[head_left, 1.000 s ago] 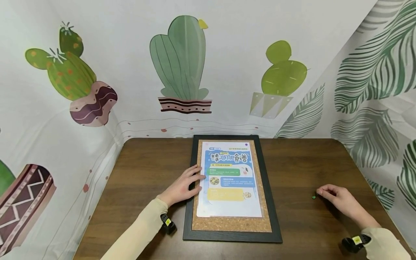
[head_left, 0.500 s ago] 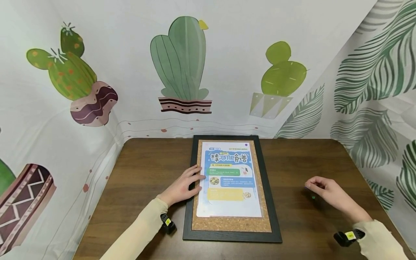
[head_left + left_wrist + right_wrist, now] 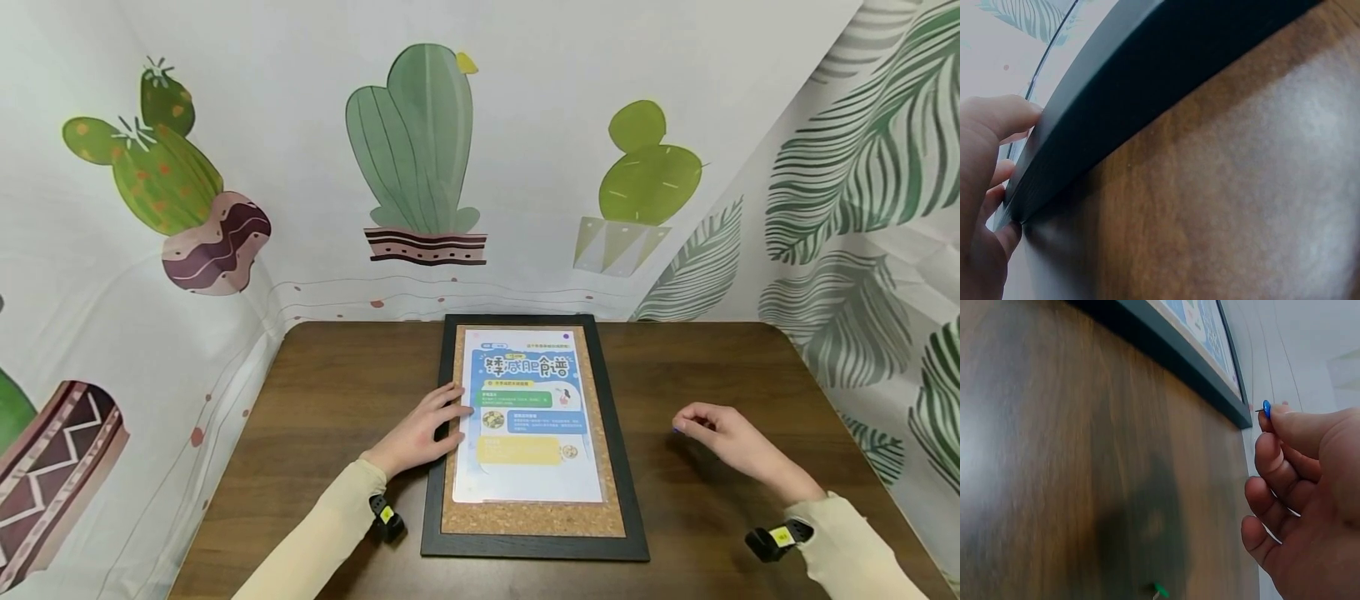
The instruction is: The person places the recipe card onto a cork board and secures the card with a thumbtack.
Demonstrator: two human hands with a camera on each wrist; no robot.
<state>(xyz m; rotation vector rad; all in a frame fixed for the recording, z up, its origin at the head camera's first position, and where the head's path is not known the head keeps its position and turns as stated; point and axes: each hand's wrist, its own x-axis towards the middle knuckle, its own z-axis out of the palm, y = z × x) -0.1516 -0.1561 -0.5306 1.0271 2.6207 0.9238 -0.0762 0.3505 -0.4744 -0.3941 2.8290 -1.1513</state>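
Note:
In the head view a black-framed cork board (image 3: 536,518) lies on the table with a printed poster (image 3: 525,483) on it. A purple thumbtack (image 3: 566,337) shows at the poster's top right corner. My left hand (image 3: 422,429) rests across the board's left edge, its fingertips on the poster; the left wrist view shows its fingers against the black frame (image 3: 1104,81). To the right of the board, my right hand (image 3: 723,433) is raised over the table. Between thumb and forefinger it pinches a blue thumbtack (image 3: 1266,409), whose metal point faces away from the fingertips.
A green thumbtack (image 3: 1160,590) lies on the wooden table (image 3: 345,367), below my right hand in the right wrist view; in the head view it is hidden. Behind the table's far edge hangs a white cloth (image 3: 540,108) printed with cacti and leaves.
My right hand has moved left, towards the board, with the blue thumbtack. The green thumbtack has passed out of sight in the head view. My left hand stays in place.

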